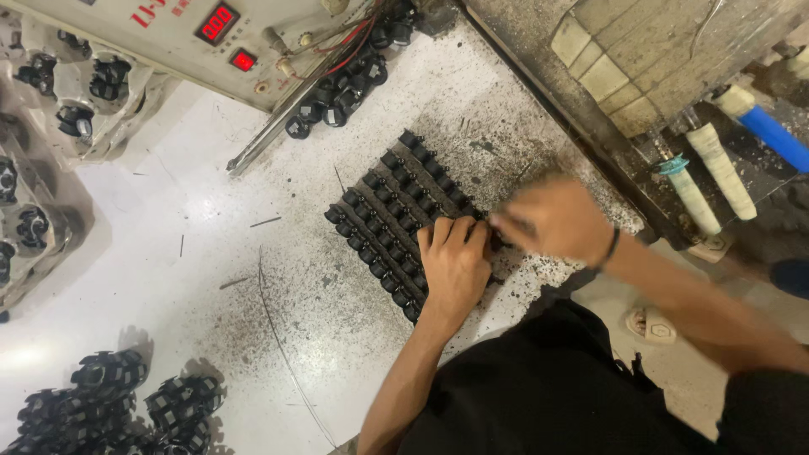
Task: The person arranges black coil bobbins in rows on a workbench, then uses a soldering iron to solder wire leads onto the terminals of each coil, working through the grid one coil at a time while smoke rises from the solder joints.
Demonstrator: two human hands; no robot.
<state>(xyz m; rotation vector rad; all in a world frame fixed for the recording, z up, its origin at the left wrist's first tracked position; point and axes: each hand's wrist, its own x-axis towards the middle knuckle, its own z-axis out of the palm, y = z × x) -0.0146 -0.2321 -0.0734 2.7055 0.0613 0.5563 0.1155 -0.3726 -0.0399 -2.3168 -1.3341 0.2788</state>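
The left hand (453,265) lies flat, fingers together, pressing on the black moulded strip of small round parts (396,215) on the white speckled table (168,244) — the right hand (552,221), blurred, pinches at the strip's near edge.

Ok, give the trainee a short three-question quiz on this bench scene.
1. True or false: the left hand lies flat on the block of small black parts.
2. Where is the right hand? A) on the control box B) at the block's near right edge, fingertips pinched C) off the table
3. Fill in: the control box at the top left shows ___ lit displays.

Key: 1 true; 2 B; 3 red. Motion blur hides whether the right hand holds a part.
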